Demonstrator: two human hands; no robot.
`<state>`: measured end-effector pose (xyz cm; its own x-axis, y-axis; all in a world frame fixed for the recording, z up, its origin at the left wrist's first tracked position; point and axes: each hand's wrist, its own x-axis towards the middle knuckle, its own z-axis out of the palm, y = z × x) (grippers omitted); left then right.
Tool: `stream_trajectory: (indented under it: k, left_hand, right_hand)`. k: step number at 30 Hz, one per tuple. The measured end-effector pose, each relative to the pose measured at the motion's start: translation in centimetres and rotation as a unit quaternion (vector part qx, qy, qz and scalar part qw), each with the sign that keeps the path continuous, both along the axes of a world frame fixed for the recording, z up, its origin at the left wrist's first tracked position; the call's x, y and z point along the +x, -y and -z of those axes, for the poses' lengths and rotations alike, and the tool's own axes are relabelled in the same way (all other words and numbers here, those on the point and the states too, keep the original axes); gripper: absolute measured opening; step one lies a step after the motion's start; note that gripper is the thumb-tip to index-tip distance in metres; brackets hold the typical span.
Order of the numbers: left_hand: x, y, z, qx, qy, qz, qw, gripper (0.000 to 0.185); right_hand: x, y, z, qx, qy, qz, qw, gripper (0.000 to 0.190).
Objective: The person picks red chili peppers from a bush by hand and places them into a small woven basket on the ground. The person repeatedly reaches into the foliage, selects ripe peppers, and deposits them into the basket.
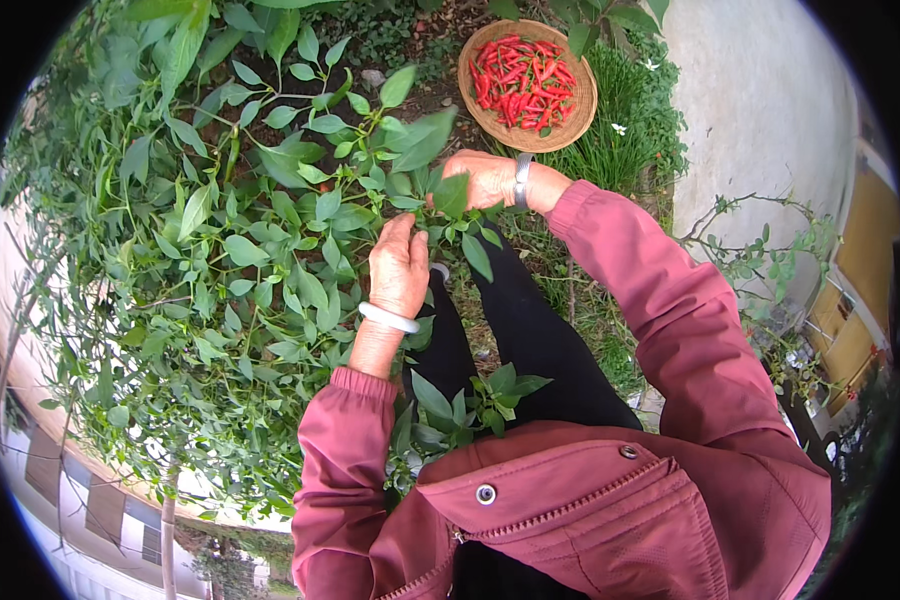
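Note:
My left hand (400, 262), with a white bangle on its wrist, reaches up into leafy pepper plants (307, 285); its fingertips are partly behind leaves. My right hand (480, 178), wearing a silver band (523, 180), is bent among the leaves just right of and above it, and foliage covers its fingertips. Whether either hand grips a stem or a fruit cannot be made out. A round woven basket (586, 120) beyond my right hand holds a heap of red chili peppers (523, 81). One green chili pepper (232, 154) hangs on a plant at the upper left.
Dense foliage fills the left side. A pale concrete surface (757, 112) lies at the right, edged by grassy plants (615, 97) with white flowers. A thin thorny-looking branch (765, 202) arches over it. More leaves (450, 405) stand close before my jacket, by my legs.

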<state>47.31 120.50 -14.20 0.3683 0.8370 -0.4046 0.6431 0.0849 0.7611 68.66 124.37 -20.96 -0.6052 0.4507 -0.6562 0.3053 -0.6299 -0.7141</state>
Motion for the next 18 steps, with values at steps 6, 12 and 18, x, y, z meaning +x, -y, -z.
stream_trajectory:
  k: [6,12,18]
  left_hand:
    - [0.5,-0.4,0.4,0.034,0.040,-0.041,0.998,0.014]
    - [1.1,-1.2,-0.5,0.055,0.018,-0.020,0.998,0.012]
    - [1.5,-1.5,-0.2,0.029,-0.031,-0.004,0.999,0.008]
  right_hand:
    - [0.6,-1.4,-5.1,0.380,0.116,-0.140,0.907,0.045]
    - [-0.6,-1.4,-6.8,0.506,0.163,-0.173,0.829,0.010]
    - [-1.5,-0.1,-9.1,0.539,0.237,-0.192,0.785,0.007]
